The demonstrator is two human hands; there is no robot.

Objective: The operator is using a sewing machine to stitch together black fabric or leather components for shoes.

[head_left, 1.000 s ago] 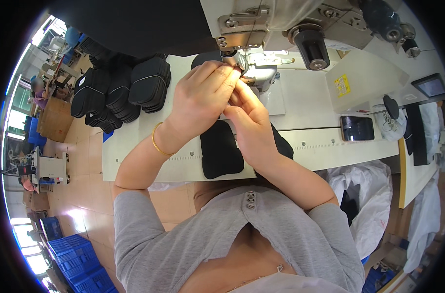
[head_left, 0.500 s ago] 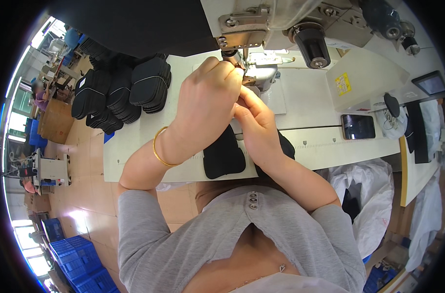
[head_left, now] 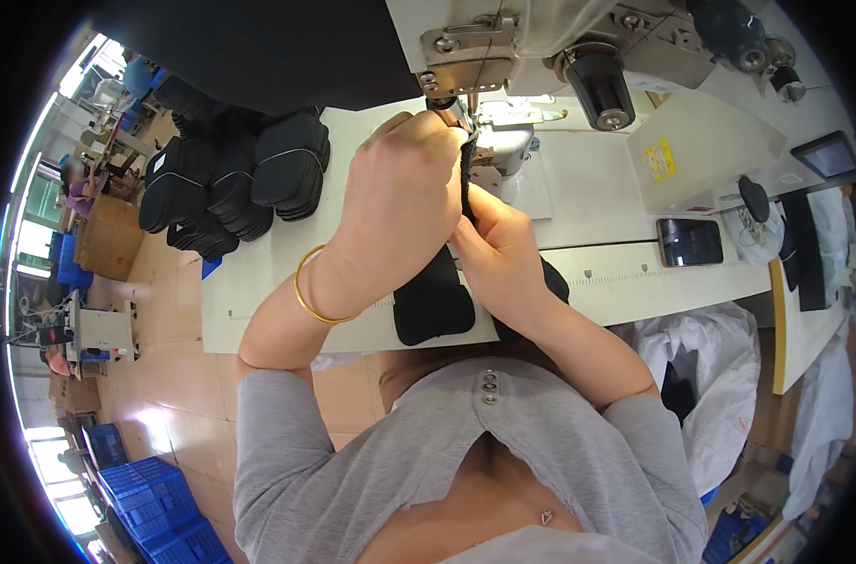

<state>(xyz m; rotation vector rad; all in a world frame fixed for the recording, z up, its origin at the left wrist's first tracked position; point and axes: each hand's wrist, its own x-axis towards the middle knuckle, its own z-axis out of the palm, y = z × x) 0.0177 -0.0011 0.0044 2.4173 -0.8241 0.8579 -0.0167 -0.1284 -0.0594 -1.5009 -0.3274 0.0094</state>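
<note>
Both hands close together on a black padded piece [head_left: 434, 303] at the needle end of the sewing machine [head_left: 503, 38]: the left hand [head_left: 400, 202] clamps its upper edge just below the needle, the right hand [head_left: 503, 249] pinches it beside the left. To sew well, I judge she should keep the edge flat and fingers off the needle. Stacked black pieces [head_left: 230, 183] lie left of the machine

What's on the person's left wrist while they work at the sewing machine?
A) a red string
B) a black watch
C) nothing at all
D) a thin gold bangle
D: a thin gold bangle circles the wrist just behind the left hand, which is raised with the right hand around the black padded piece by the sewing machine.
</note>
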